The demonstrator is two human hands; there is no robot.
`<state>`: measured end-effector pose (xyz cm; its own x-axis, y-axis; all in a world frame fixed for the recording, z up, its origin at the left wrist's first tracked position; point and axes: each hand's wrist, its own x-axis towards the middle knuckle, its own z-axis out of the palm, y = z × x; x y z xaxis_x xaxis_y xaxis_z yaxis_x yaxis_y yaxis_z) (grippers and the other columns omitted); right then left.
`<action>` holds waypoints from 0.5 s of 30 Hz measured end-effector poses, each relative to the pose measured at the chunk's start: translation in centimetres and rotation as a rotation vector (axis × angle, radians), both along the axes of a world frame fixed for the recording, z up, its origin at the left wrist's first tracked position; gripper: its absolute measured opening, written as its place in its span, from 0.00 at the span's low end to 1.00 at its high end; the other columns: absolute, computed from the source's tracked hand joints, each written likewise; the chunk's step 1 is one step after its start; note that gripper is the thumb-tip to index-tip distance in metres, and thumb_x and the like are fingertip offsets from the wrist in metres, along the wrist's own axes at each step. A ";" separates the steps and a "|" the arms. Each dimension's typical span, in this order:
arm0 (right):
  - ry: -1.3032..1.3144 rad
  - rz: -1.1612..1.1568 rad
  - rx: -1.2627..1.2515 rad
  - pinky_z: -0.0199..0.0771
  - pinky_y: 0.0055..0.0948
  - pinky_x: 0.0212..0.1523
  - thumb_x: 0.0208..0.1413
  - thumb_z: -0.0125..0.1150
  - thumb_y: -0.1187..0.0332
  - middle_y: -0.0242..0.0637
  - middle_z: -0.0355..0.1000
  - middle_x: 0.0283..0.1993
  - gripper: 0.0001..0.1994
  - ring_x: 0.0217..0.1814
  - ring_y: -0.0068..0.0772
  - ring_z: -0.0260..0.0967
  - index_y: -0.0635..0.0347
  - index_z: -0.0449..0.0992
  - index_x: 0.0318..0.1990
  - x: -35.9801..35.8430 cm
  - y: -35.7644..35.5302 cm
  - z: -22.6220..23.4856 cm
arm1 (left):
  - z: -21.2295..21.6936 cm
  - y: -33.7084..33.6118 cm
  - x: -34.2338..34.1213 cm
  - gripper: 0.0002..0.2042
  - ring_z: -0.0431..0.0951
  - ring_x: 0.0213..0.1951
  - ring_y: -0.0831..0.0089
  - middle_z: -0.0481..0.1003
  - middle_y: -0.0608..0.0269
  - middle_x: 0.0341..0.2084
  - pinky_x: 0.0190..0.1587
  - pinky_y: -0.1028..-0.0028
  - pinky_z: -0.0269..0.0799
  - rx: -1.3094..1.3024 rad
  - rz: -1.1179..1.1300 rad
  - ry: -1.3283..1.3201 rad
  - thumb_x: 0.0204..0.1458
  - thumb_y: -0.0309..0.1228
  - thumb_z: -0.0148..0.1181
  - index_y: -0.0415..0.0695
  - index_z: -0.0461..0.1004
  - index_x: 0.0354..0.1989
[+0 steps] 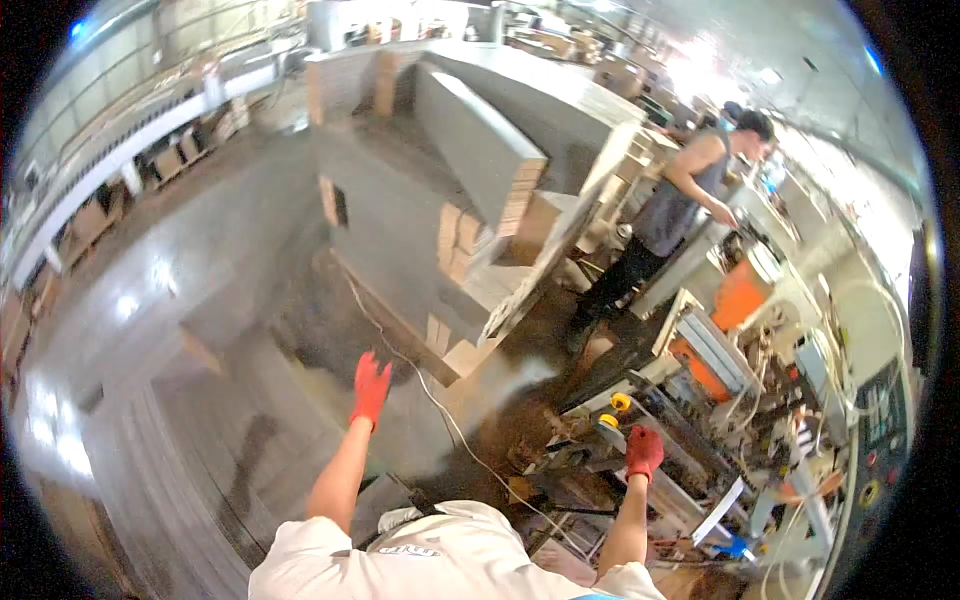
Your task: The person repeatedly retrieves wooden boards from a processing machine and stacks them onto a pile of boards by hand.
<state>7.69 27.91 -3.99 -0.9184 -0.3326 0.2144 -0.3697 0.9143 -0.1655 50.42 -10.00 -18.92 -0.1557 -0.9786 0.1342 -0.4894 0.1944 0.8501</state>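
Both my hands wear red gloves. My left hand is stretched out in the air over the grey floor, fingers apart, holding nothing. My right hand is curled with fingers closed, hanging just above the frame of a metal machine with yellow knobs; I cannot tell whether it touches the machine. A thin cable runs across the floor between my arms.
Tall stacks of grey panels on wooden pallets stand ahead. A person in a grey sleeveless top works at the machine line on the right, near an orange part. Flat grey boards lie at lower left.
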 end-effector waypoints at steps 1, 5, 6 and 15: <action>-0.015 0.003 0.008 0.73 0.46 0.38 0.57 0.49 0.52 0.47 0.77 0.36 0.20 0.38 0.53 0.74 0.57 0.81 0.32 0.5 -0.3 0.8 | 3.8 -2.3 -3.9 0.27 0.64 0.63 0.56 0.65 0.47 0.61 0.65 0.64 0.58 -0.157 -0.082 0.047 0.56 0.36 0.60 0.36 0.62 0.62; -0.055 -0.086 0.045 0.73 0.46 0.40 0.56 0.46 0.51 0.47 0.77 0.38 0.21 0.39 0.54 0.73 0.56 0.81 0.31 -0.3 0.8 -0.6 | 20.8 -10.1 -19.5 0.29 0.66 0.61 0.53 0.65 0.45 0.59 0.61 0.61 0.62 -0.323 -0.251 0.276 0.57 0.39 0.59 0.36 0.60 0.63; 0.013 -0.027 -0.003 0.74 0.47 0.39 0.55 0.48 0.50 0.44 0.77 0.36 0.20 0.39 0.53 0.74 0.54 0.82 0.31 -0.3 0.5 -1.3 | 23.8 -12.9 -22.4 0.30 0.65 0.61 0.50 0.65 0.46 0.59 0.61 0.60 0.61 -0.405 -0.265 0.281 0.57 0.43 0.58 0.37 0.60 0.63; -0.028 0.060 -0.029 0.74 0.48 0.33 0.54 0.51 0.51 0.48 0.76 0.28 0.20 0.33 0.54 0.74 0.57 0.79 0.24 3.1 -2.0 2.2 | 35.8 -26.1 -36.2 0.43 0.70 0.56 0.49 0.70 0.43 0.52 0.55 0.54 0.69 -0.249 0.176 0.026 0.34 0.55 0.72 0.43 0.63 0.57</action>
<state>10.78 25.91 -1.83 -0.9028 -0.3811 0.1993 -0.4185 0.8853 -0.2029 14.18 -36.06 16.87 0.0198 -0.9268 0.3751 -0.5125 0.3127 0.7997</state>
